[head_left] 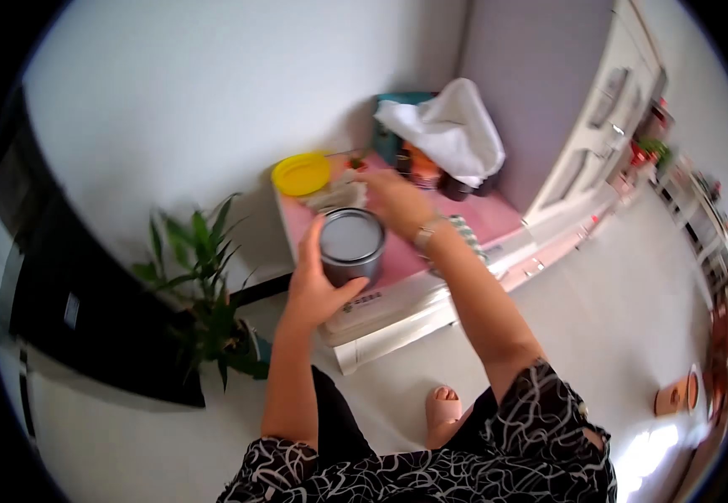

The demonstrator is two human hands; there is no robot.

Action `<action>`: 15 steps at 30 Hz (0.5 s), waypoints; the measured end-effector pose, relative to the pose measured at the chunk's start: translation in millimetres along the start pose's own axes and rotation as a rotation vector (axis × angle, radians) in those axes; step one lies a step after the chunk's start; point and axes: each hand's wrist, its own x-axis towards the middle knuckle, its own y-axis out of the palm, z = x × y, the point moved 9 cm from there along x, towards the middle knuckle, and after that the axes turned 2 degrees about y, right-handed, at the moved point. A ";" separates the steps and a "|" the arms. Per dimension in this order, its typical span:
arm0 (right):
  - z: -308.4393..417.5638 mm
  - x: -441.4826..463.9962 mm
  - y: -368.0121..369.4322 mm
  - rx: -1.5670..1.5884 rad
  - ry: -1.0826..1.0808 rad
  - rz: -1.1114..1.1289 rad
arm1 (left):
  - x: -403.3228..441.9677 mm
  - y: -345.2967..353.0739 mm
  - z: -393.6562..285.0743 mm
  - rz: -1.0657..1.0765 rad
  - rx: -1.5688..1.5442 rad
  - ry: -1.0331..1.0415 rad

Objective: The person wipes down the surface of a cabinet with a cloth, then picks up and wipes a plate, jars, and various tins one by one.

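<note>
**Left hand (307,283) clasps a grey metal tin (352,243); right hand (399,203) reaches past it to a crumpled beige cloth (340,196)**

Through the head camera, I see the left fingers spread along the tin's left side, the thumb across its near side, clamped on it. The right fingers point down at the cloth's far right edge; blur hides the tips, so I cannot tell whether they pinch it or only hover.

The tin is upright or nearly so, in front of the body at the near edge of a pink tabletop (494,216). Its flat round top faces me; whether that is lid or base, I cannot tell.

To do this well, I would hold the tin level, thumb opposite fingers, since smooth metal could slip. I would have the right fingers gather a thick fold of cloth and lift straight up, clear of the yellow round dish or lid (301,174) just beside it. The right wrist, wearing a wristband (425,234), should pass wide of the tin's rim.

Farther out, a white cloth (452,126) drapes over dark jars (454,189) at the back; a green-and-white checked cloth (468,237) shows beside the right forearm. Left of the table, a leafy plant (204,251) stands on the floor.
</note>
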 end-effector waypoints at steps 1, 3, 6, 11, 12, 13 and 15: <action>-1.6 11.5 11.3 -0.002 -0.032 -0.013 | 0.9 -0.8 -3.3 -0.035 0.000 0.045; -6.7 23.9 15.2 -0.024 0.062 0.021 | 0.2 -1.0 -3.7 -0.052 0.019 0.063; -24.2 36.1 35.3 0.039 0.141 0.155 | -1.6 1.9 -1.9 -0.023 -0.041 -0.017; -43.4 33.5 67.0 -0.081 0.153 0.222 | -4.4 5.0 -1.4 -0.006 0.006 0.027; -41.6 31.4 59.6 -0.038 0.165 0.187 | -5.1 5.8 1.0 -0.003 -0.052 -0.006; -38.7 27.8 49.8 -0.043 0.176 0.179 | -5.3 6.0 3.1 -0.003 -0.109 -0.038; -28.7 23.4 5.8 0.152 0.155 -0.122 | -5.8 6.3 -1.3 0.010 -0.073 -0.008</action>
